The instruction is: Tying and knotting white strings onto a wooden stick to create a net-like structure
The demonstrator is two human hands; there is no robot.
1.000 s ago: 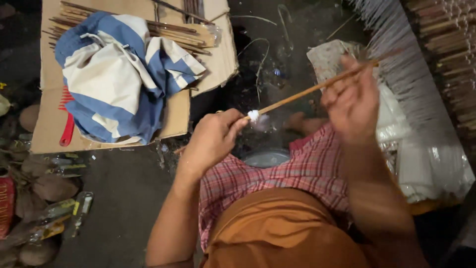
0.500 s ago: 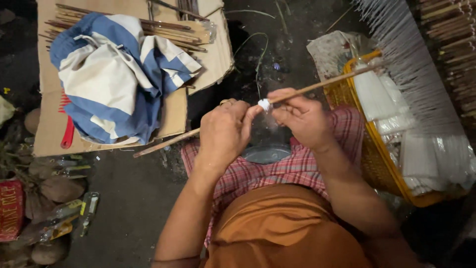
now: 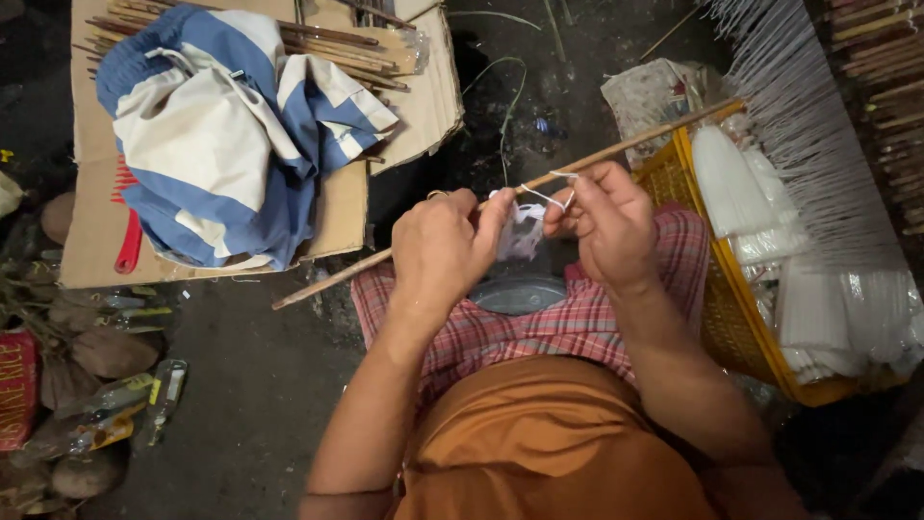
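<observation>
A long thin bamboo stick [image 3: 635,146] runs slantwise from lower left to upper right across my lap. My left hand [image 3: 445,252] grips it near the middle, fingers closed around it. My right hand [image 3: 604,223] pinches a white string [image 3: 545,195] that loops off the stick just beside my left fingers. A small wad of white thread [image 3: 521,233] hangs between the two hands. Below them a round metal bowl [image 3: 520,295] rests on my red checked cloth [image 3: 500,332].
A yellow basket [image 3: 720,299] of white candle-like sticks stands at my right, with rows of white strands [image 3: 818,144] hanging above it. At upper left a cardboard sheet [image 3: 342,207] carries a blue-and-white cloth [image 3: 221,135] and several bamboo sticks [image 3: 327,43]. Coconuts and bottles [image 3: 96,385] lie at the left.
My hands came together at the middle of the stick. The right hand slid down from the far end, the stick lowered toward my lap, and the string now loops out.
</observation>
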